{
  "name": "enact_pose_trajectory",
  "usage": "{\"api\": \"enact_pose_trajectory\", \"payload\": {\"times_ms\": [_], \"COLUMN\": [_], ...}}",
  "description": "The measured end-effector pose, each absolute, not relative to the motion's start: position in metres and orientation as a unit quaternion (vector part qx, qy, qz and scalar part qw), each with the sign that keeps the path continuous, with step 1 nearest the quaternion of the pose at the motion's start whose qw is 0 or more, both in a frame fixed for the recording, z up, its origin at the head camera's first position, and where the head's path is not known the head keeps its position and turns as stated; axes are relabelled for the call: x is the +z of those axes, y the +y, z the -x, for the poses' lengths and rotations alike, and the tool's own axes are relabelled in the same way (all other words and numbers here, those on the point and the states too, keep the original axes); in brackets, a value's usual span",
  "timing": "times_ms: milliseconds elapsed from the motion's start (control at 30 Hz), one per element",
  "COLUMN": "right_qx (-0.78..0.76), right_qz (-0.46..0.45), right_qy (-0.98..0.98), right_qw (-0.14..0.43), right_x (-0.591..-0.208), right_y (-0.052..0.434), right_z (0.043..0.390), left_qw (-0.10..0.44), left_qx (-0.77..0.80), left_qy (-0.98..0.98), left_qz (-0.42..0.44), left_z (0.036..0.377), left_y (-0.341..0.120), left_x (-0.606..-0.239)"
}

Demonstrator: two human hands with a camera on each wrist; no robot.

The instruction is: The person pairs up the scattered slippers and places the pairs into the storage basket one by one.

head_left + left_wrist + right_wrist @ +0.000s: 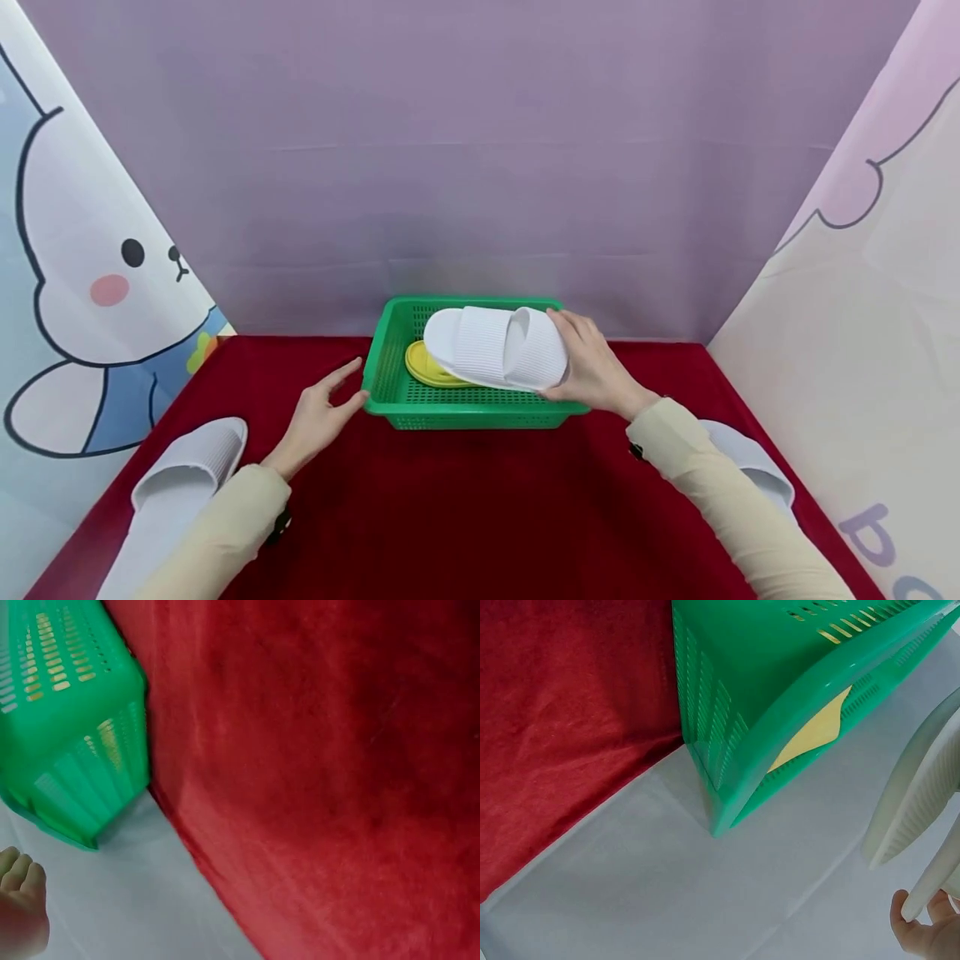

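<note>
From the head view, our right hand (592, 371) has its fingers curled around the end of a white slipper (495, 347) and holds it over the green basket (390, 398). Under the slipper, a yellow one (423, 367) lies already inside. Our left hand (318, 417) has fingers straight and a little apart, touching the basket's near left corner. We judge the work about half done: two more white slippers wait on the red cloth (465, 508), one (187, 475) beside the left sleeve, one (750, 458) behind the right sleeve. So we count three white, one yellow, one basket.

The left wrist view shows the basket (67, 735) just above our fingertips (19, 874).

The right wrist view shows fingers (922, 934) pinching the slipper edge (922, 802) beside the basket (780, 697).
</note>
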State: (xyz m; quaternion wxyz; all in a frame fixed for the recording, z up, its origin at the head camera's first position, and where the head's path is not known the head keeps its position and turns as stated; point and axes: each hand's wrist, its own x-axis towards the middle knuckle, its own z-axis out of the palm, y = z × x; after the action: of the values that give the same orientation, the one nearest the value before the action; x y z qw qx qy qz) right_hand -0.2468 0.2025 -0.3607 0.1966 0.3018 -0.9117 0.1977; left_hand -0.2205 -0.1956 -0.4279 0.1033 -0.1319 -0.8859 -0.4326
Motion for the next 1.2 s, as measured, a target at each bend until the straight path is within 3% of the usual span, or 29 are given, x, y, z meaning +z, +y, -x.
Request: {"api": "enact_pose_trajectory", "payload": {"times_ms": [167,367,567,833,1200], "right_qx": [0.205,0.23,0.254,0.26,0.261], "right_qz": [-0.303,-0.294,-0.292,-0.295,-0.279], "right_qy": [-0.907,-0.908,-0.906,-0.905,-0.918], "right_qw": [0.207,0.192,0.173,0.164,0.105], "right_x": [-0.367,-0.37,-0.376,-0.38,-0.383], "right_y": [0.207,0.212,0.212,0.207,0.199], "right_z": [0.251,0.257,0.264,0.284,0.293], "left_qw": [0.031,-0.003,-0.004,-0.004,0.005], "left_qx": [-0.513,-0.571,-0.594,-0.591,-0.602], "left_qy": [-0.852,-0.817,-0.801,-0.803,-0.796], "left_qz": [0.096,0.085,0.077,0.073,0.065], "left_z": [0.238,0.255,0.257,0.266,0.266], "left_y": [-0.2,-0.197,-0.194,-0.186,-0.176], "left_x": [-0.439,-0.456,-0.468,-0.457,-0.453]}}
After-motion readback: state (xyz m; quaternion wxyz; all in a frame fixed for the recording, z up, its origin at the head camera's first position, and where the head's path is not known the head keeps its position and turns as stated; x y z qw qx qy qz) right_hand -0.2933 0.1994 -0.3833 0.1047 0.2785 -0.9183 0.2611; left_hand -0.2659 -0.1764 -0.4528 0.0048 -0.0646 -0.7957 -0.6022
